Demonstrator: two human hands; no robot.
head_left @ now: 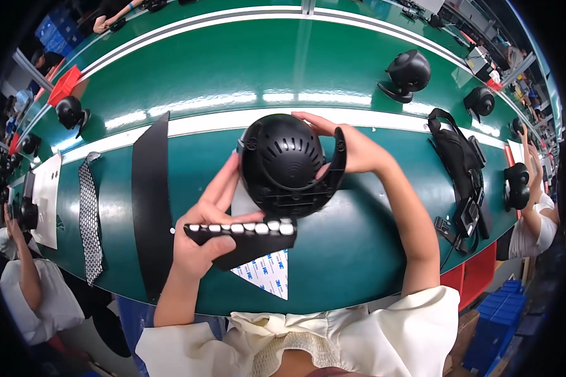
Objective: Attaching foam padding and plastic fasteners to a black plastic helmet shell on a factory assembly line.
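Note:
A black round device (283, 151), with vent slots and a curved bracket on its right side, is held up over the bench in front of me. My right hand (358, 149) grips it from the right and behind, its thumb inside the bracket. Pinched between thumb and fingers of my left hand (195, 248) is a dark folded sheet (251, 248) with a row of white rounded pads along its top edge. Fingers of that same hand also reach up against the device's left side. Below the sheet lies white printed backing paper (271, 276).
A long black sheet (151, 207) and a patterned strip (89, 220) lie to the left. A black bag (456, 157) with small gadgets rests at right. Similar black devices (410, 70) stand on the green belt (233, 69) beyond. Co-workers sit at both sides.

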